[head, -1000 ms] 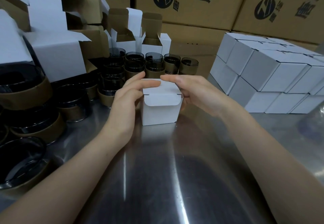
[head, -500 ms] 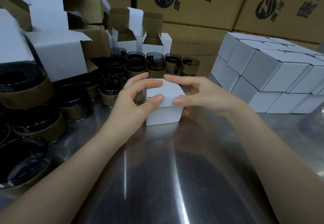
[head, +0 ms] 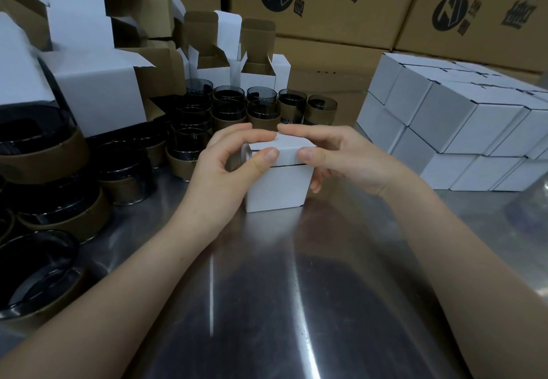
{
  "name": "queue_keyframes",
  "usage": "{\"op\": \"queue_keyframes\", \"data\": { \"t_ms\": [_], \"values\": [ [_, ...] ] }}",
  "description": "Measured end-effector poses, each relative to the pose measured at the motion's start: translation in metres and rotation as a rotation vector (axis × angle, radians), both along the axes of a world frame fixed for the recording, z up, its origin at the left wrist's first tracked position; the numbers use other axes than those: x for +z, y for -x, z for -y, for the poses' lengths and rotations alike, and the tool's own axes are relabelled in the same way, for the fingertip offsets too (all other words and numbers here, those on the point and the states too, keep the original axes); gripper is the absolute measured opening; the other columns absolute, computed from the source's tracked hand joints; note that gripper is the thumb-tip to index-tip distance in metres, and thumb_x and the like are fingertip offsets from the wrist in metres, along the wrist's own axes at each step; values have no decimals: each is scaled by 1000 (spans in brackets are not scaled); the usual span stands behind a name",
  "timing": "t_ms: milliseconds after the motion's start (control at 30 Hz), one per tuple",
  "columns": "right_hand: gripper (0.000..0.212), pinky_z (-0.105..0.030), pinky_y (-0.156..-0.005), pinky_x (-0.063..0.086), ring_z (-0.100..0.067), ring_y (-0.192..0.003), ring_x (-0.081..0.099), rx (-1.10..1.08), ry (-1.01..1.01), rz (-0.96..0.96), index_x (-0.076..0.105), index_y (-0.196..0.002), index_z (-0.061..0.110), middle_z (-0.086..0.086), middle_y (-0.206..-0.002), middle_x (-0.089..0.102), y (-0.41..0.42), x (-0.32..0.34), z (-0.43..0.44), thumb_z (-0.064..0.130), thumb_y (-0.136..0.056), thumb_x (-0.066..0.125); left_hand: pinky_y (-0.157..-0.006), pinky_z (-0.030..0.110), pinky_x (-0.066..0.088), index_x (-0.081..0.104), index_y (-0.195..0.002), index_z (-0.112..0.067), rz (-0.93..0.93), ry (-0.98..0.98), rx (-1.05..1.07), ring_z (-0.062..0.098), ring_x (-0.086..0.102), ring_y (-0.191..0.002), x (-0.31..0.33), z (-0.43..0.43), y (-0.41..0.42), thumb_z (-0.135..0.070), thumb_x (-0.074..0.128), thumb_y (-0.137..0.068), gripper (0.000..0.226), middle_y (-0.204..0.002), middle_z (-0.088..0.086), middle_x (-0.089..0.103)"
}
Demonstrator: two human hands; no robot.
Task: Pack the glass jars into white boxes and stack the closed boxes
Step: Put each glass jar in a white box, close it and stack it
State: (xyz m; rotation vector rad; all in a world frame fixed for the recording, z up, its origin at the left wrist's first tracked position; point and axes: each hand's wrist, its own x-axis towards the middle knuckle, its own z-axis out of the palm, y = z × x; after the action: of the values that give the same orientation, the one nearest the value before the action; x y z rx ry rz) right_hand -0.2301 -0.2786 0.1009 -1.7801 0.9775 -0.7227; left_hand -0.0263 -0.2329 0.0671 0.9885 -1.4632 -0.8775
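1 small white box (head: 275, 189) is set on the shiny table (head: 267, 289). Its lid is pinched by the left hand (head: 218, 178) and the right hand (head: 347, 156), with fingers curled round it.

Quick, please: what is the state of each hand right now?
Left hand: closed, pinching the top of the box.
Right hand: closed, pinching the same box.

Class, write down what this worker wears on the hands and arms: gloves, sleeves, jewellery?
Nothing shows. The left hand and right hand are bare, with no gloves, rings or watch. Both forearms are uncovered to the frame edge, no sleeves. The thumbnails are short.
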Motion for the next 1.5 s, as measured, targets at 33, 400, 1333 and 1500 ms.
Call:
{"op": "queue_keyframes", "data": {
  "t_ms": [33,400,1333,1500],
  "values": [
    [53,-29,-60,56,-19,-62,59,3,-11,8,57,-131,30,6,-99,71,0,0,0,35,-80,66,-109,47,40,69,-105,-31,0,-2,0,16,47,-130,0,0,0,-40,63,-76,31,-134,0,50],
    [55,-29,-61,55,-21,-65,59,22,-62,10,59,-130,32,1,-110,69,3,0,4,32,-76,70,-108,37,41,66,-101,-36,28,-3,-4,9,44,-129,2,-1,0,-42,61,-73,29,-135,-4,47],
    [42,-30,-65,56,-31,-83,56,41,-174,29,58,-130,33,-4,-106,63,4,-2,8,35,-88,62,-89,6,40,64,-99,-31,51,-5,-15,6,40,-131,-3,2,1,-17,62,-92,16,-139,-8,42],
    [46,-29,-65,55,-25,-80,58,62,-174,-3,55,-131,34,-7,-115,59,4,-2,9,35,-86,63,-92,7,39,64,-98,-30,49,-11,-16,3,38,-132,-2,2,1,-14,63,-91,18,-138,-8,41]
  ]
}}
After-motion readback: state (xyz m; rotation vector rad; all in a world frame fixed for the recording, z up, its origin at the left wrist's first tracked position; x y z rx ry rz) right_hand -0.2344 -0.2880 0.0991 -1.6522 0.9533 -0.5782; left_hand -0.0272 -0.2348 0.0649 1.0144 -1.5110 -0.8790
